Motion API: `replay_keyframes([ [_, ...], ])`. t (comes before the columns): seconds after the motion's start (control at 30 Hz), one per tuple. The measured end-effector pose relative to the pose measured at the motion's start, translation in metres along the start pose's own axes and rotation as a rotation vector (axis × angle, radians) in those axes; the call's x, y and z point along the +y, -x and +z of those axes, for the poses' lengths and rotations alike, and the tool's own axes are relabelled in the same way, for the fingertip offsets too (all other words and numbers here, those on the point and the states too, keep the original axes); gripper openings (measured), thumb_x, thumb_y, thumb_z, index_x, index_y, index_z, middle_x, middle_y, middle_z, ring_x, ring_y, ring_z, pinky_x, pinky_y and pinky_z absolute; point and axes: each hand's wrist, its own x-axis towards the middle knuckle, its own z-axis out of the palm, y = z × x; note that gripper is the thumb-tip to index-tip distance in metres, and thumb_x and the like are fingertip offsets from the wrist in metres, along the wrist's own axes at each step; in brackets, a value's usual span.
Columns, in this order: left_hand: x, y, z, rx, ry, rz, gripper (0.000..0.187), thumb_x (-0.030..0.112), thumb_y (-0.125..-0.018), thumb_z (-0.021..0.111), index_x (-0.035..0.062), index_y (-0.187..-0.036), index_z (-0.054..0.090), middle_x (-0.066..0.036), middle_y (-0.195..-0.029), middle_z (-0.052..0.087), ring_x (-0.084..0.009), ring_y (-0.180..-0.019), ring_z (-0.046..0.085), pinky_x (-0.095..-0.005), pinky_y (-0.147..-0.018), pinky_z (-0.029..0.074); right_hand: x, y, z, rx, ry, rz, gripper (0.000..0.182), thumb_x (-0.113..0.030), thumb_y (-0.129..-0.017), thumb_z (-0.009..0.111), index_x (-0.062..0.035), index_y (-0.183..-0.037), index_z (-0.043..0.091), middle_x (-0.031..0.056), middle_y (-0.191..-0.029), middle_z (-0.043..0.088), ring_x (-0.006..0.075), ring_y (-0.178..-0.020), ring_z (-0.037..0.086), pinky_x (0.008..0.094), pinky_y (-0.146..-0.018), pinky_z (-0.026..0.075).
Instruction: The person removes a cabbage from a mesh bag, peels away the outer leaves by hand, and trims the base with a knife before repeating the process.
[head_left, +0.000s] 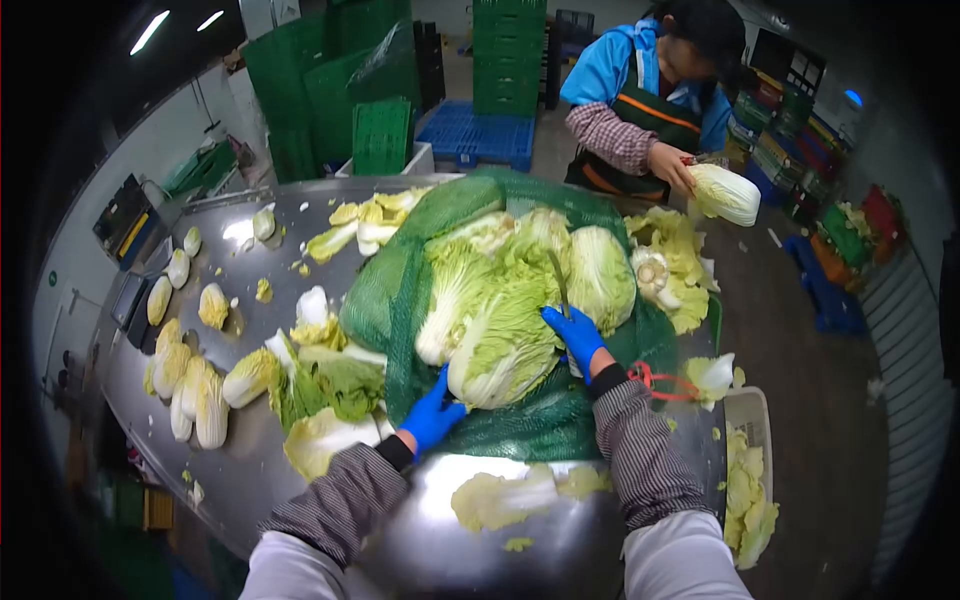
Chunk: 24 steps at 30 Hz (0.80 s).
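Observation:
A large napa cabbage (505, 345) lies in the middle of an open green mesh bag (400, 340), with other cabbages (600, 275) around it. My left hand (432, 412), in a blue glove, is at the lower left side of this cabbage, its fingers apart and touching it. At its right side my right hand (577, 338), also blue-gloved, has its fingers closed around a knife (559, 280) whose dark, narrow length points up and away. A red cord (655, 382) lies by my right sleeve.
Small trimmed cabbages (205, 400) and loose leaves (325, 440) lie on the metal table (240, 490) at left. Across the table, a person (640, 110) holds a cabbage (725, 194). A bin of leaves (750, 400) stands at the right edge.

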Motion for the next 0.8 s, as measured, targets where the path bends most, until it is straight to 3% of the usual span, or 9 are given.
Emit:
replay_keyframes([
  [0.03,0.0,0.006,-0.011,-0.067,0.094,0.05,0.073,0.019,-0.09,0.057,0.0147,-0.15,0.016,-0.009,-0.122,0.057,-0.0148,-0.093,0.056,-0.0285,-0.085,0.047,0.008,0.009,0.005,0.03,0.071,-0.193,0.055,-0.045,-0.081,0.069,-0.0087,-0.121,0.056,0.0063,-0.113,0.059,0.017,-0.089,0.056,0.0302,-0.074,0.046],
  [0.2,0.03,0.044,-0.065,-0.235,0.935,-0.503,0.038,0.031,-0.095,0.049,0.0045,-0.121,0.056,-0.008,-0.117,0.061,-0.0194,-0.101,0.06,-0.0342,-0.087,0.051,0.008,0.18,0.055,0.026,0.615,-0.754,0.04,-0.035,-0.076,0.075,-0.012,-0.106,0.066,0.0088,-0.09,0.058,0.0237,-0.075,0.06,0.0339,-0.067,0.05],
  [0.27,0.006,0.045,-0.062,-0.19,1.096,-0.507,0.057,0.05,-0.093,0.048,0.0007,-0.12,0.057,-0.014,-0.114,0.063,-0.0226,-0.104,0.06,-0.0356,-0.093,0.048,0.025,0.246,0.083,-0.085,0.604,-0.699,0.039,-0.037,-0.075,0.074,-0.0135,-0.105,0.066,0.0095,-0.085,0.057,0.0272,-0.071,0.06,0.0359,-0.063,0.051],
  [0.33,0.084,0.08,-0.044,-0.378,1.022,-0.535,0.07,0.049,-0.087,0.06,-0.0011,-0.133,0.044,-0.017,-0.122,0.058,-0.0244,-0.112,0.056,-0.0363,-0.097,0.045,0.077,0.284,0.1,-0.14,0.635,-0.867,0.037,-0.03,-0.072,0.078,-0.0131,-0.102,0.067,0.0074,-0.084,0.061,0.0215,-0.069,0.062,0.0305,-0.062,0.05],
  [0.43,0.065,0.103,0.001,0.039,0.246,-0.333,0.108,0.046,-0.07,0.08,-0.0001,-0.146,0.018,-0.018,-0.137,0.043,-0.024,-0.122,0.047,-0.0347,-0.1,0.041,0.081,0.337,0.089,-0.231,0.416,-0.579,0.025,-0.025,-0.08,0.072,-0.0129,-0.101,0.065,0.0079,-0.084,0.062,0.0219,-0.07,0.063,0.03,-0.063,0.051],
  [0.53,0.067,0.127,0.029,0.147,-0.243,0.039,0.112,0.051,-0.064,0.08,-0.0016,-0.144,0.022,-0.023,-0.133,0.045,-0.0326,-0.122,0.047,-0.0398,-0.102,0.038,0.094,0.361,0.057,0.048,-0.005,-0.284,0.015,-0.016,-0.085,0.066,-0.0111,-0.098,0.064,0.0038,-0.085,0.063,0.0134,-0.068,0.06,0.0248,-0.063,0.049],
  [0.6,0.085,0.141,0.05,0.148,-0.38,0.217,0.11,0.05,-0.061,0.08,0.0,-0.143,0.025,-0.026,-0.132,0.043,-0.0393,-0.123,0.043,-0.0436,-0.104,0.036,0.094,0.359,0.025,0.308,-0.028,-0.002,0.015,-0.015,-0.088,0.061,-0.0088,-0.103,0.062,-0.0002,-0.086,0.061,0.008,-0.065,0.055,0.0225,-0.062,0.047],
  [0.7,0.114,0.161,0.08,-0.059,-0.488,0.465,0.112,0.05,-0.058,0.081,0.0064,-0.144,0.026,-0.026,-0.135,0.041,-0.0417,-0.124,0.041,-0.0479,-0.104,0.033,0.129,0.35,-0.002,0.325,0.177,-0.007,0.019,-0.015,-0.092,0.056,-0.0102,-0.111,0.058,-0.0003,-0.084,0.057,0.0064,-0.06,0.05,0.023,-0.056,0.046],
  [0.8,0.129,0.185,0.098,-0.095,-0.78,0.238,0.124,0.062,-0.049,0.081,0.0067,-0.145,0.026,-0.031,-0.131,0.041,-0.0451,-0.119,0.044,-0.0458,-0.099,0.038,0.144,0.361,-0.007,0.168,-0.058,0.206,0.024,-0.016,-0.093,0.055,-0.0133,-0.117,0.057,-0.0004,-0.082,0.054,0.006,-0.06,0.048,0.0236,-0.055,0.046],
])
